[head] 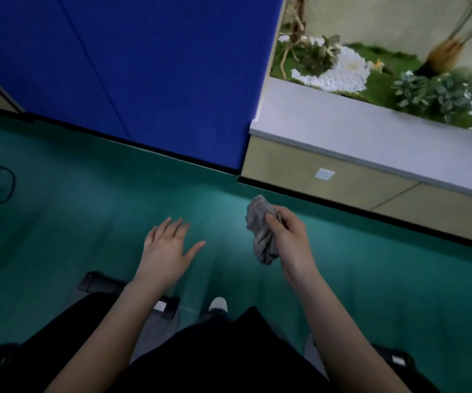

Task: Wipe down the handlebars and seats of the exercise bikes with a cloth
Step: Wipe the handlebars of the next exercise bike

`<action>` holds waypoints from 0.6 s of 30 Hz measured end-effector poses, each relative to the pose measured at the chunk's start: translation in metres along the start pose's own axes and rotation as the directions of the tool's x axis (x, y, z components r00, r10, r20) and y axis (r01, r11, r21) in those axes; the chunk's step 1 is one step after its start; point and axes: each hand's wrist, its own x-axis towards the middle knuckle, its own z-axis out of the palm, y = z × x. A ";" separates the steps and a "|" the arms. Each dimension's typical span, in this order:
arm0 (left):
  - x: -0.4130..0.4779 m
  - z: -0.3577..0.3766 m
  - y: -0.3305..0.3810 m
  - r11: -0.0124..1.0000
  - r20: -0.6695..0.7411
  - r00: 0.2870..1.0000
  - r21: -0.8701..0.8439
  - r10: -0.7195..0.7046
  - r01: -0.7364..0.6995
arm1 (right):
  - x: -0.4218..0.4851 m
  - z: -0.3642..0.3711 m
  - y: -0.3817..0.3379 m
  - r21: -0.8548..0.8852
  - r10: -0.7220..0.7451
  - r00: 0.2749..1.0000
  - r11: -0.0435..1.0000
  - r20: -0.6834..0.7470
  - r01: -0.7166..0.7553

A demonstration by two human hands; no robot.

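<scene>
The crumpled grey cloth (263, 229) is bunched in the right hand (287, 231), whose fingers curl round it and grasp it in the air above the teal-green floor (87, 194). The left hand (168, 243) hovers beside it, palm down, fingers spread and released, holding nothing. Beyond them stand a blue wall panel (144, 66) and a white-ledged planter (371, 137) of green plants and white pebbles.
</scene>
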 end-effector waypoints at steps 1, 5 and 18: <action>0.007 -0.005 -0.004 1.000 -0.007 1.000 -0.011 -0.026 0.026 | 0.010 0.010 -0.006 -0.016 0.000 0.999 1.000 0.034 0.001; 0.029 -0.020 -0.023 0.982 -0.042 0.986 -0.101 -0.163 0.158 | 0.052 0.043 -0.024 -0.051 0.015 0.988 0.999 0.157 -0.007; 0.129 -0.048 -0.041 0.741 0.021 0.768 -0.247 -0.641 0.625 | 0.244 0.095 -0.069 -0.198 0.117 0.861 0.980 0.496 -0.019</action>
